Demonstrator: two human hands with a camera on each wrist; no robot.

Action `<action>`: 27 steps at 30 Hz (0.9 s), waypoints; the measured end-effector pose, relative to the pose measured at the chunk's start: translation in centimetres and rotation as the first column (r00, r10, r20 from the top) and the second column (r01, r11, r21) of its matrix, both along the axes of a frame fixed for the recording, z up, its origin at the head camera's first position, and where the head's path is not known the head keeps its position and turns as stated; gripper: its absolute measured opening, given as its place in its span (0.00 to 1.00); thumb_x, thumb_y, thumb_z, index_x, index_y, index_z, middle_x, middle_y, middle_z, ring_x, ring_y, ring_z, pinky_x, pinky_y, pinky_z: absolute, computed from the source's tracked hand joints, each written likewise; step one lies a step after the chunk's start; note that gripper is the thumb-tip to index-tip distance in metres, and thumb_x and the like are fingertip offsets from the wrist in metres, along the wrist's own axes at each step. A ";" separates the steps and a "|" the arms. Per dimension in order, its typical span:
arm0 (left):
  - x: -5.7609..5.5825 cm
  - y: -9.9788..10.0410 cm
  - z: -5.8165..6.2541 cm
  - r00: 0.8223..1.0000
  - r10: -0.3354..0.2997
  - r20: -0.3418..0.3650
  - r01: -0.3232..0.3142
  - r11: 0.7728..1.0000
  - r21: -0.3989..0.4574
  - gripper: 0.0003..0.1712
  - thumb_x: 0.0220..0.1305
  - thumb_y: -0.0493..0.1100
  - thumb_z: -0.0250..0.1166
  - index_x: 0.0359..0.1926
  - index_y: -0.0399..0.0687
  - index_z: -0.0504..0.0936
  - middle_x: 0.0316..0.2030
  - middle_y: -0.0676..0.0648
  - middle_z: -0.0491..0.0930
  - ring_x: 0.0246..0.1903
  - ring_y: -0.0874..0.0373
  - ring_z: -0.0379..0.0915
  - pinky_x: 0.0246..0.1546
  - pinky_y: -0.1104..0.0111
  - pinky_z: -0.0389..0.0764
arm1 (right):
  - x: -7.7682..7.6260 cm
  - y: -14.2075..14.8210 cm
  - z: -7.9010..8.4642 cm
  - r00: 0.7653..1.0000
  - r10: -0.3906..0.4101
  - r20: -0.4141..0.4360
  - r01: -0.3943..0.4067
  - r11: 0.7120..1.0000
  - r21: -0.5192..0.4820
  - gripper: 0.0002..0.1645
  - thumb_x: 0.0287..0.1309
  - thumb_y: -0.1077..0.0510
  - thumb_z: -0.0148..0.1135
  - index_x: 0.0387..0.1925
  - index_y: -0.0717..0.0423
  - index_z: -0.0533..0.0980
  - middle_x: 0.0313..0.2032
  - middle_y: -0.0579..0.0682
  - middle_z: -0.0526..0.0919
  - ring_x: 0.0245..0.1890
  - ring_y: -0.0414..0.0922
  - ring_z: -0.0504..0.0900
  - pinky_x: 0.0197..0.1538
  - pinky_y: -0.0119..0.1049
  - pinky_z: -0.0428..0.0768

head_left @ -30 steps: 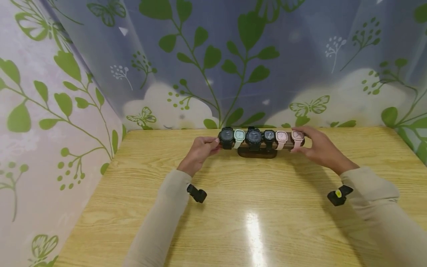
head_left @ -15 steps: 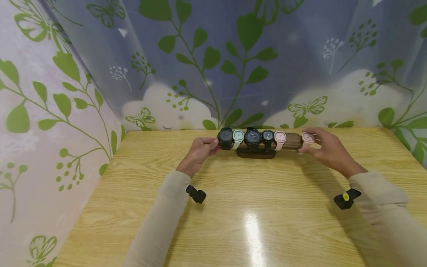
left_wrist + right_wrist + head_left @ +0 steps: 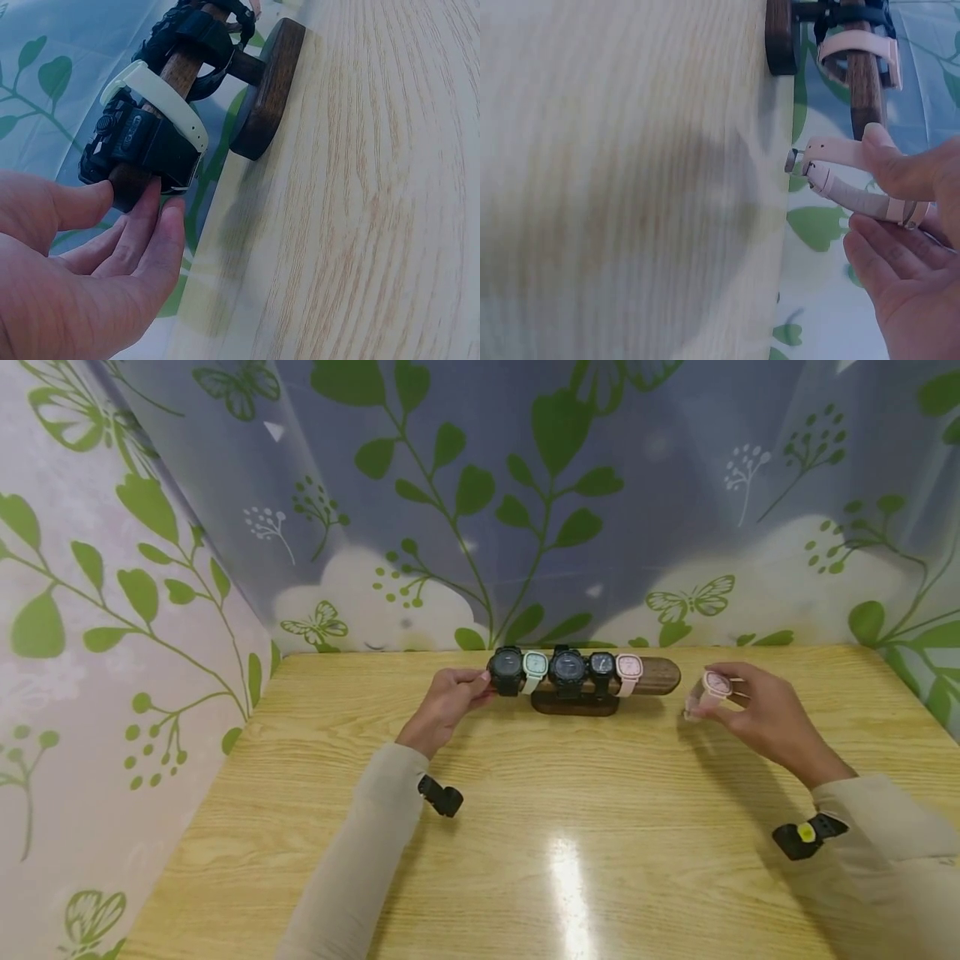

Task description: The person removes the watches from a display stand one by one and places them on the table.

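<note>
A dark wooden watch stand (image 3: pixel 662 677) stands near the far table edge, with several watches along its bar. My left hand (image 3: pixel 448 706) grips the bar's left end, thumb and fingers around the wooden tip (image 3: pixel 130 189), beside a black watch (image 3: pixel 507 667). To the right of the bar, my right hand (image 3: pixel 776 720) pinches a pink watch (image 3: pixel 717 683) off the stand. In the right wrist view its looped strap (image 3: pixel 859 199) hangs between thumb and fingers, apart from the bar. Also on the bar are a mint watch (image 3: pixel 535 667) and another pink watch (image 3: pixel 630 670).
The wooden table (image 3: pixel 480 827) runs toward me below the stand. A leaf-patterned curtain (image 3: pixel 660 527) hangs directly behind it, and a similar sheet (image 3: pixel 90 710) stands at the left. A small black wrist camera (image 3: pixel 442 797) is worn on the left arm.
My right hand has slid the end pink watch rightward off the bar and drawn it away, right and slightly nearer, baring the bar's right end. My left hand stays on the left end.
</note>
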State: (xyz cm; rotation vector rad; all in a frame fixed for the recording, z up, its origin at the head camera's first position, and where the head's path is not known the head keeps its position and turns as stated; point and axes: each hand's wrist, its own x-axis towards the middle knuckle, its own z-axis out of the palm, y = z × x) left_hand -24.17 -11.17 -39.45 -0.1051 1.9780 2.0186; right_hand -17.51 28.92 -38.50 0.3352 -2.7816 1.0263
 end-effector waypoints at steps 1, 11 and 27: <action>0.0 0.0 0.0 1.000 0.000 0.000 0.000 1.000 0.001 0.21 0.77 0.35 0.57 0.65 0.28 0.74 0.60 0.33 0.76 0.58 0.44 0.77 0.64 0.58 0.76 | 0.3 -0.1 0.0 1.000 -0.006 0.005 0.006 1.000 -0.003 0.36 0.57 0.65 0.74 0.64 0.72 0.70 0.59 0.75 0.74 0.55 0.72 0.77 0.49 0.54 0.82; 0.0 0.0 0.1 1.000 -0.005 -0.002 0.005 1.000 0.000 0.21 0.77 0.35 0.56 0.65 0.28 0.74 0.60 0.34 0.76 0.59 0.45 0.76 0.63 0.59 0.77 | 2.2 -2.2 -0.6 1.000 0.020 -0.011 -0.020 0.998 -0.060 0.35 0.56 0.64 0.76 0.63 0.69 0.72 0.58 0.74 0.76 0.51 0.69 0.81 0.44 0.52 0.85; 0.0 0.1 0.2 1.000 0.015 0.007 -0.015 1.000 0.008 0.20 0.77 0.34 0.56 0.64 0.27 0.74 0.60 0.32 0.75 0.58 0.44 0.77 0.63 0.59 0.76 | 2.5 -8.2 -1.2 0.986 0.104 0.132 -0.072 0.971 -0.229 0.34 0.55 0.64 0.77 0.60 0.73 0.73 0.56 0.71 0.78 0.53 0.64 0.83 0.47 0.39 0.87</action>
